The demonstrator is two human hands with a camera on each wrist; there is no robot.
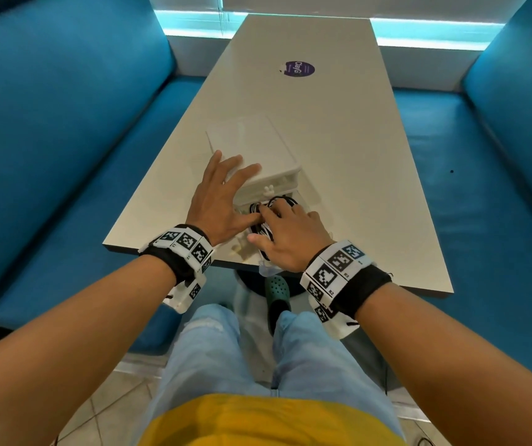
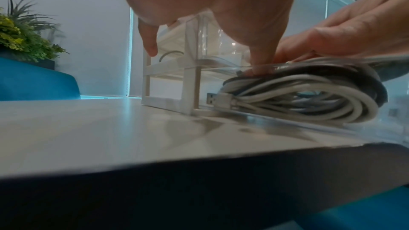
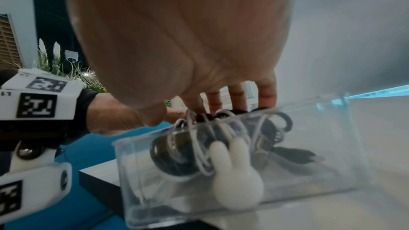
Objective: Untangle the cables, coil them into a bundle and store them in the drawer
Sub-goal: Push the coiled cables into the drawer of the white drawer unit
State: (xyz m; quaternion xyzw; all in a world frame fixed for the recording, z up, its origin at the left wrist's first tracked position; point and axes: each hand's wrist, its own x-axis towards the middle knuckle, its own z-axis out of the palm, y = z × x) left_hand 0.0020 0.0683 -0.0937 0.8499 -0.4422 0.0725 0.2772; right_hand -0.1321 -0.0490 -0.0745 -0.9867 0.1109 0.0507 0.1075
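A white drawer unit point(image 1: 252, 143) stands on the pale table point(image 1: 338, 130), its clear lower drawer point(image 3: 155, 190) pulled out toward me over the table's near edge. A coiled bundle of black and white cables point(image 1: 277, 200) point(image 2: 298, 93) point(image 3: 221, 135) lies in that drawer, its USB plug point(image 2: 218, 100) pointing at the unit. My left hand point(image 1: 226, 194) rests with spread fingers on the unit's top, and its thumb point(image 2: 261, 55) presses on the bundle. My right hand point(image 1: 284, 228) lies flat over the coil, fingers point(image 3: 236, 93) pressing down on it.
A white rabbit-shaped knob point(image 3: 234, 172) sits on the drawer's front; the shut upper drawer has one too point(image 1: 268, 188). A purple sticker point(image 1: 299, 69) marks the far tabletop. Blue benches point(image 1: 65, 140) flank the table. A potted plant point(image 2: 22, 38) stands beyond the left bench.
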